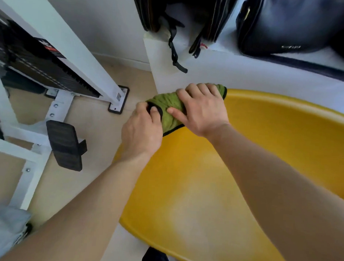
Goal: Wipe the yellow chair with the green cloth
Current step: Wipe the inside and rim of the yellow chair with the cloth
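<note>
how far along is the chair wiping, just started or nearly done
Done: the green cloth is out and bunched on the yellow chair at its left rim. In hand: the left hand pinches its black-trimmed edge while the right hand grips it against the rim. Left: the wide seat and backrest; no wipe marks show, so how much is already cleaned cannot be told.

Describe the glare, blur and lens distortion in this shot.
Head view: the wide-angle lens splays the white frame outward at the left edge; a pale sheen washes out the seat of the yellow chair; the black bag at top right looks soft, while the green cloth is fairly sharp; light is even, with no hard shadows.
</note>
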`<state>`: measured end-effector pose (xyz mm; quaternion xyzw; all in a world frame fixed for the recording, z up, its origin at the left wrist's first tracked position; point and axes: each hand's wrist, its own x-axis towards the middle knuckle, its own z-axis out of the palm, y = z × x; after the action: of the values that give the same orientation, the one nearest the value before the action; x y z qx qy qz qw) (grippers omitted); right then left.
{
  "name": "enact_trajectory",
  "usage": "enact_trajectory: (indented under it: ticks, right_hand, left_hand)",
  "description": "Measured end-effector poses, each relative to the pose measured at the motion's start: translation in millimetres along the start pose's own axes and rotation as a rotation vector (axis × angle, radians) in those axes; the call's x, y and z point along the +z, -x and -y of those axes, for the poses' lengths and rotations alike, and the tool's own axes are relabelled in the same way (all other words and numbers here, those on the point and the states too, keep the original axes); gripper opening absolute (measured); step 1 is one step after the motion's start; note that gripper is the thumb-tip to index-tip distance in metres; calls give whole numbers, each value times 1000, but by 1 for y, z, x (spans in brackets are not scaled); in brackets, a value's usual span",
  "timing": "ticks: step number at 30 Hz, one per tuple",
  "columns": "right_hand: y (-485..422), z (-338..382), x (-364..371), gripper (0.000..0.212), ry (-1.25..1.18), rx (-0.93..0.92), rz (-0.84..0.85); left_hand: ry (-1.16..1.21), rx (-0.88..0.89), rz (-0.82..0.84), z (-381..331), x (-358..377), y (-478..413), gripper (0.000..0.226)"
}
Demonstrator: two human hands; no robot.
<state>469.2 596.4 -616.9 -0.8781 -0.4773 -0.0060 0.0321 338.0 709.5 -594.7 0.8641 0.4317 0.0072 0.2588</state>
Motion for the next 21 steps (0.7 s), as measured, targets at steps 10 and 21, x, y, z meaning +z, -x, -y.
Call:
enact_trajectory:
  ticks: [10, 21]
  right_hand:
    - [62, -103, -9, 55, 112, 478, -33]
    - [74, -125, -7, 49, 67, 298, -46]
  left_hand:
    - [-238, 574, 86, -112, 54, -22, 43]
    - [-239, 638, 105, -150, 68, -17, 50]
